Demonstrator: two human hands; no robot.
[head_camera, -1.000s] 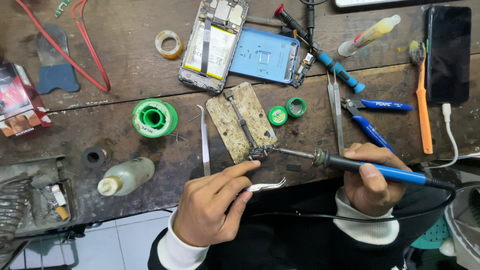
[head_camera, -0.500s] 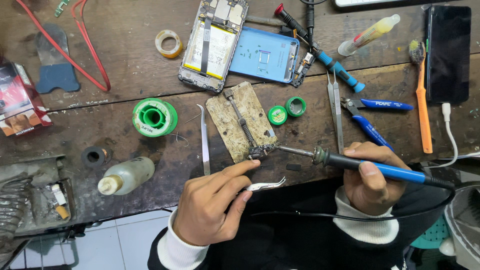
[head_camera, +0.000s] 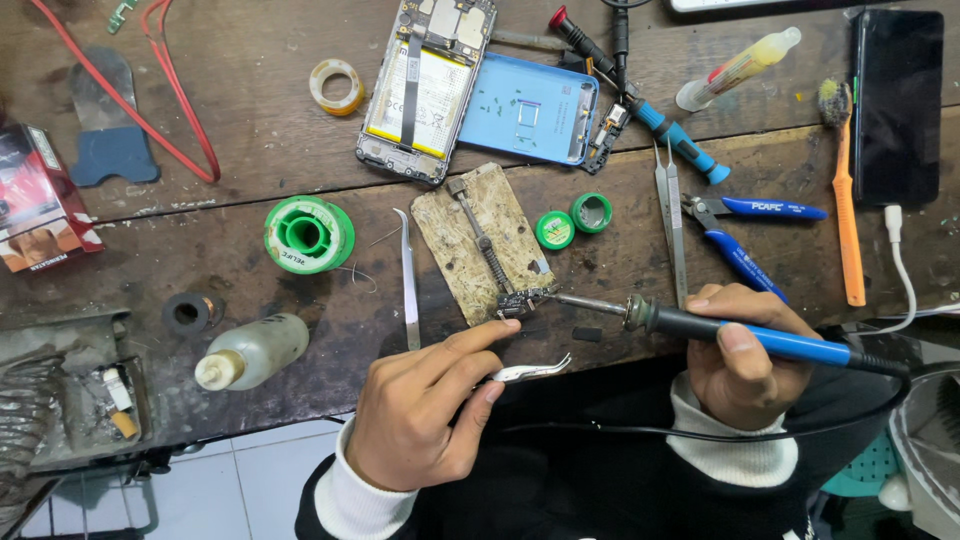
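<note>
Nothing has visibly shifted since the earlier frames: both our hands keep the same pose over the scarred dark wooden tabletop (head_camera: 250, 130). Our left hand (head_camera: 425, 415) lies palm-down at the near edge, forefinger stretched forward, its grip pinching curved silver metal tweezers (head_camera: 530, 372) between thumb and fingers. Our right hand (head_camera: 745, 355) is curled, its grip pressed around the blue-handled soldering iron (head_camera: 730, 333), thumb on top; the thin metal tip reaches left to a small dark component (head_camera: 520, 302) clamped at the near end of a worn, stained rectangular holder board (head_camera: 480, 240), just beyond the left forefinger. Beside the board stand two small round green tins (head_camera: 572, 221), a second straight pair of steel tweezers (head_camera: 408, 280), and a green plastic solder spool (head_camera: 308, 234). Farther off lies an opened phone with its blue back cover (head_camera: 530, 108).
</note>
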